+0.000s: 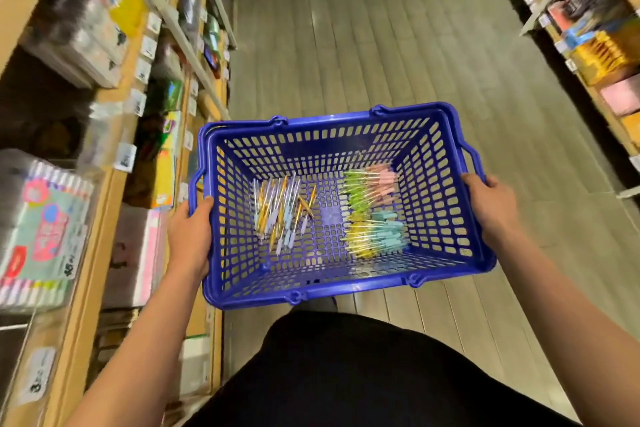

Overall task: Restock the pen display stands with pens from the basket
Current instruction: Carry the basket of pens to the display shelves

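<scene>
From my head camera, I stand in a shop aisle with a grey plank floor (pixel 363 45) running off to 12 o'clock. Blurred shelves (pixel 114 135) line my 9 o'clock side and more shelves (pixel 588 55) my 3 o'clock side. I can't pick out a pen stand among them. I carry the basket (pixel 346 289) in front of my waist, its long axis running 9 to 3. My left hand (pixel 190 236) curls over its 9 o'clock rim and my right hand (pixel 491 208) grips the 3 o'clock rim, so neither is free. On the basket floor, the loose pens (pixel 280 211) nearer my left hand point roughly 12 to 6. The bundled pens (pixel 374 208) nearer my right hand lie 9 to 3. I judge one hand must let go before I can pick any pen.
</scene>
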